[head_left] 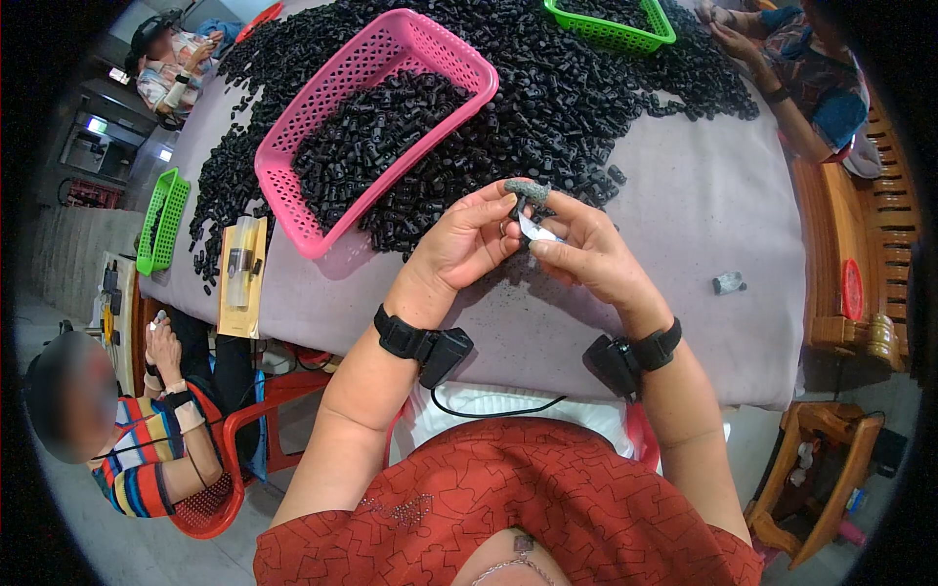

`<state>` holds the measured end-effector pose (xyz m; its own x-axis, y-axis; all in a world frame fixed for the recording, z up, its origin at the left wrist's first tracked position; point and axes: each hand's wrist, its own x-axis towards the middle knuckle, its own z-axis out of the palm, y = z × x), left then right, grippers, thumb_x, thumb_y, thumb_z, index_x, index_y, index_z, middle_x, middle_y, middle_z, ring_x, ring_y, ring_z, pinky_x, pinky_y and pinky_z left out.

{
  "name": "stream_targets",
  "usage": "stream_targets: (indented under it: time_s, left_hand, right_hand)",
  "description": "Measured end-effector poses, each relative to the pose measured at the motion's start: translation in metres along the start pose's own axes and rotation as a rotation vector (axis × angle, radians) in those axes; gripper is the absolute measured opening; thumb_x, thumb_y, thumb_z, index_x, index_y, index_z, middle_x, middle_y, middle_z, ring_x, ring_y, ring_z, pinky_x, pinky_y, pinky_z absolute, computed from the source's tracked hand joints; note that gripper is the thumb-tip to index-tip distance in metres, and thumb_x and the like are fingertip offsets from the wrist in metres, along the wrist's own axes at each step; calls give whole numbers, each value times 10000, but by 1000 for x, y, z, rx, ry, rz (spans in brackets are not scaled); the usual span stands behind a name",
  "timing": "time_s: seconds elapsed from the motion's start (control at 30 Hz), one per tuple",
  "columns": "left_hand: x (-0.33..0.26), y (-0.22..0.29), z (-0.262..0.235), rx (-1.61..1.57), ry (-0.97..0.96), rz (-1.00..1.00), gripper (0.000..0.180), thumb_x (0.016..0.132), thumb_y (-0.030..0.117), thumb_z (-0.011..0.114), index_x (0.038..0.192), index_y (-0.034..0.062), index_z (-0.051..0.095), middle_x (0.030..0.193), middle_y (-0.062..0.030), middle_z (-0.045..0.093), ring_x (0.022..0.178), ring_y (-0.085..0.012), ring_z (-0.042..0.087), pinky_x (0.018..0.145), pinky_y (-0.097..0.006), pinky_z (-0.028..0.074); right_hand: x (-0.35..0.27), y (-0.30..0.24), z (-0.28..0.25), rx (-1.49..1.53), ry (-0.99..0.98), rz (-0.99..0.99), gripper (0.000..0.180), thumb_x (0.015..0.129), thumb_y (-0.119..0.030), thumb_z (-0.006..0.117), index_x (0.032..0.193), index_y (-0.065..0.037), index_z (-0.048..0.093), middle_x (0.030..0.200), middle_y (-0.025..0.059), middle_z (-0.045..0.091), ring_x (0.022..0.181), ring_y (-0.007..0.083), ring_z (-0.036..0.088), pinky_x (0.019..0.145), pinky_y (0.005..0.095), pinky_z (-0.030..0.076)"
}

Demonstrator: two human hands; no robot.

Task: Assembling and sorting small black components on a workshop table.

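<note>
Both my hands meet in front of the black heap, above the near part of the cloth-covered table. My left hand [459, 234] is closed in a pinch on a small black plastic part [521, 207], mostly hidden by fingers. Between the thumb and fingers of my right hand [591, 249] is a small, flat, pale piece with a pointed end [532, 229], its exact kind unclear. It touches or nearly touches the black part. A grey speckled cover [528, 190] wraps the tip of my right index finger.
A pink basket [474, 73] of black parts rests on the big loose heap [547, 117]. Green baskets [161, 230] [625, 37] stand left and far. A yellow card with a clear tube [237, 283] lies left; a grey roll [728, 283] lies right. Three other people sit around.
</note>
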<state>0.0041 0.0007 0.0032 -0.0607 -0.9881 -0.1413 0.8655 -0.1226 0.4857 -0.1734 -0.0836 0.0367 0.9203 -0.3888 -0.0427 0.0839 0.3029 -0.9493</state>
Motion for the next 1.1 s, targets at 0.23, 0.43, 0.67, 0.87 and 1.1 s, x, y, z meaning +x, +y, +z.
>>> stream_targets:
  time_s: [0.23,0.43,0.67,0.87,1.1]
  left_hand:
    - [0,0,-1,-13,-25,-13,304,944,94,533,1235,12,504,963,-72,585,791,-111,637,688,-190,566]
    - [1,-1,-1,-13,-5,8,295,944,90,528,1226,6,507,1009,-77,608,821,-120,640,689,-199,567]
    - [1,-1,-4,-32,-46,4,295,942,83,525,1225,2,511,1027,-78,617,821,-121,646,689,-214,579]
    - [1,-2,-3,-53,-48,-3,286,944,87,519,1217,2,514,1020,-83,620,812,-120,645,680,-222,581]
    - [2,-3,3,-13,40,12,231,930,79,546,1153,18,555,930,-47,633,720,-101,642,659,-224,581]
  right_hand:
    - [0,1,-1,-6,6,14,503,889,-141,619,1351,-35,450,741,-48,528,598,16,434,480,170,333]
    - [2,3,-3,12,-2,15,509,889,-141,618,1356,-38,443,724,-50,514,584,15,422,476,168,328]
    - [2,3,-3,18,-4,10,518,893,-151,614,1366,-38,434,704,-54,499,572,17,412,474,165,319]
    - [1,3,-3,13,-7,14,507,898,-167,614,1357,-36,443,704,-59,494,574,20,405,478,171,320]
    - [0,2,-2,-2,-6,-4,496,897,-176,619,1342,-39,447,708,-63,493,579,18,408,480,171,321]
